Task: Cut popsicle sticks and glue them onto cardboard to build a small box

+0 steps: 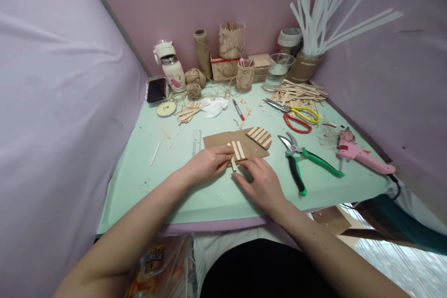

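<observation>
A flat brown cardboard piece lies on the pale green table. Short wooden sticks stand side by side on its middle, and a rounded piece striped with sticks rests at its upper right. My left hand presses its closed fingertips on the cardboard at the left of the sticks, beside a stick that juts past the lower edge. Just right of that stick, my right hand has thumb and fingers apart, fingertips at the cardboard's lower edge.
Right of the cardboard lie green-handled pruners, scissors and a pink glue gun. A clear ruler is at the left. Behind are a stick pile, a water cup, a bottle and twine.
</observation>
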{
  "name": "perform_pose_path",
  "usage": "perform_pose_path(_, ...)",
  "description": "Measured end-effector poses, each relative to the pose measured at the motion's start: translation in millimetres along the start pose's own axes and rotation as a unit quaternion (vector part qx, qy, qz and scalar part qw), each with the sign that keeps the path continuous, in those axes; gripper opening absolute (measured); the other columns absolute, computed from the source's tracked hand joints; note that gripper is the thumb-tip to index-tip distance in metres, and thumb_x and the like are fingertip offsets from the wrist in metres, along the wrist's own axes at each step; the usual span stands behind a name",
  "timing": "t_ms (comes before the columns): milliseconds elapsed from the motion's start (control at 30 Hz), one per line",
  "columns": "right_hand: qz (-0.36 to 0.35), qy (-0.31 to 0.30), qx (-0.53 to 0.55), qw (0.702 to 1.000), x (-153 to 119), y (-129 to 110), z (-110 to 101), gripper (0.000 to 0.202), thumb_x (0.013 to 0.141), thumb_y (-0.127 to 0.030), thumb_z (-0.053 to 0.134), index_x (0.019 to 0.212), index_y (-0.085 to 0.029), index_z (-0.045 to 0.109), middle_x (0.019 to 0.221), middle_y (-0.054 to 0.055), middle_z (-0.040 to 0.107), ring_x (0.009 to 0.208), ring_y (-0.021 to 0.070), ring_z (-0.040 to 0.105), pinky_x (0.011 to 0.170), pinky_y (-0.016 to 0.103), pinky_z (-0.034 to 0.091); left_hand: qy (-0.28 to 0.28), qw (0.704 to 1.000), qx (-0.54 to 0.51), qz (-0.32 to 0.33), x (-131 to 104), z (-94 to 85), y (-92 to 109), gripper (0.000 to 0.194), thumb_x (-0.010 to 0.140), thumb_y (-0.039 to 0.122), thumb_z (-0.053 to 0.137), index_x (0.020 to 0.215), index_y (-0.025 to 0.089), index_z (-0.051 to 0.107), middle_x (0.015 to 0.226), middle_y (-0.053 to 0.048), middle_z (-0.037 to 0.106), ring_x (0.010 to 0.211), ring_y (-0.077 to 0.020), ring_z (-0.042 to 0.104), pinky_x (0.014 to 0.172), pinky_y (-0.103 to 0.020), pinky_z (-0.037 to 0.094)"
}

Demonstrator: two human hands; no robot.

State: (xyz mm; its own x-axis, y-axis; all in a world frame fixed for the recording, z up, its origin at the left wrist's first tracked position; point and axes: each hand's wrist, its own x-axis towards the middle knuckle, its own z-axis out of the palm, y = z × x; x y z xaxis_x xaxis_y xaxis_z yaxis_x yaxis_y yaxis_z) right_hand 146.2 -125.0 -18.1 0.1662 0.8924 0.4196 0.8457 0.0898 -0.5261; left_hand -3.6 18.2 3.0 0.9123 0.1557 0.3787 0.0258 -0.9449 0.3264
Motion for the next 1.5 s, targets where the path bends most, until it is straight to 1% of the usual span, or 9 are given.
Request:
perform_pose_path(167,0.057,0.016,-0.039,0.997,6,-9,10,0.014,0.082,-0.031,0.068,0.085,-0.018,0.066,0.078,0.005,0.067,0.073,0.0215,0.060,0.070,0.034,0.042,0.000,1.000,0.001,-0.007,0,-0.5,2,0.023,0.089,0.012,0.052,0.100,0.014,0.072,0.121,-0.011,0.070,0.115,-0.0212,0.066,0.097,-0.031,0.056)
perform_pose_path(333,0.094,0.020,-0.032,0.995,8,-12,17,0.010,0.081,-0.029,0.068,0.081,-0.019,0.066,0.075,0.002,0.068,0.070,0.0191,0.061,0.070,0.032,0.038,0.001,1.000,-0.006,-0.008,0,-0.5,3,0.025,0.091,0.014,0.050,0.105,0.014,0.071,0.123,-0.011,0.069,0.115,-0.0203,0.065,0.097,-0.031,0.056)
perform_pose_path(600,0.109,0.027,-0.019,0.994,7,-13,18,0.012,0.083,-0.026,0.062,0.073,-0.020,0.063,0.067,0.000,0.066,0.064,0.0165,0.059,0.067,0.030,0.037,0.002,1.000,-0.009,-0.010,-2,2.0,-1,0.024,0.091,0.014,0.051,0.105,0.015,0.071,0.124,-0.010,0.069,0.118,-0.0205,0.064,0.100,-0.033,0.054)
perform_pose_path(800,0.120,0.050,0.004,0.992,9,-12,18,0.007,0.079,-0.019,0.061,0.072,-0.021,0.061,0.064,0.000,0.064,0.060,0.0172,0.057,0.062,0.030,0.040,0.041,0.999,0.018,0.000,-6,6.4,2,0.026,0.090,0.013,0.051,0.110,0.013,0.068,0.123,-0.013,0.068,0.119,-0.0229,0.063,0.102,-0.039,0.053)
perform_pose_path(1033,0.126,0.073,0.036,0.989,9,-10,18,0.006,0.079,-0.018,0.061,0.074,-0.021,0.063,0.065,0.000,0.065,0.057,0.0162,0.056,0.060,0.029,0.043,0.073,0.997,0.033,-0.016,-3,9.6,4,0.020,0.093,0.022,0.056,0.109,0.016,0.066,0.110,-0.011,0.073,0.109,-0.0242,0.066,0.091,-0.041,0.055)
perform_pose_path(1133,0.102,0.086,0.038,0.990,7,-9,15,0.006,0.079,-0.016,0.062,0.076,-0.021,0.064,0.066,0.000,0.065,0.058,0.0156,0.056,0.060,0.028,0.043,0.073,0.997,0.013,-0.024,-2,5.3,3,0.019,0.093,0.025,0.057,0.109,0.017,0.065,0.110,-0.011,0.072,0.111,-0.0240,0.063,0.095,-0.043,0.050)
perform_pose_path(1267,0.011,0.075,0.018,0.997,5,-5,0,0.007,0.084,-0.016,0.060,0.080,-0.019,0.065,0.069,0.002,0.065,0.064,0.0166,0.058,0.065,0.029,0.043,0.019,0.999,-0.024,-0.022,-3,-5.3,7,0.022,0.092,0.029,0.059,0.112,0.019,0.063,0.116,-0.010,0.069,0.114,-0.0232,0.059,0.101,-0.044,0.041)
perform_pose_path(1400,-0.092,0.010,0.025,0.995,4,2,-24,0.009,0.087,-0.016,0.058,0.082,-0.019,0.064,0.070,0.002,0.064,0.066,0.0164,0.058,0.066,0.029,0.044,-0.040,0.995,-0.083,-0.049,-2,-13.0,20,0.021,0.093,0.033,0.059,0.108,0.019,0.063,0.107,-0.008,0.069,0.102,-0.0197,0.062,0.091,-0.036,0.043)
perform_pose_path(1500,-0.143,-0.046,0.041,0.988,5,6,-40,0.008,0.088,-0.016,0.056,0.084,-0.019,0.063,0.071,0.002,0.063,0.067,0.0158,0.058,0.065,0.029,0.044,-0.062,0.990,-0.117,-0.055,0,-12.4,30,0.019,0.093,0.033,0.058,0.103,0.019,0.064,0.096,-0.006,0.069,0.093,-0.0178,0.062,0.083,-0.032,0.044)
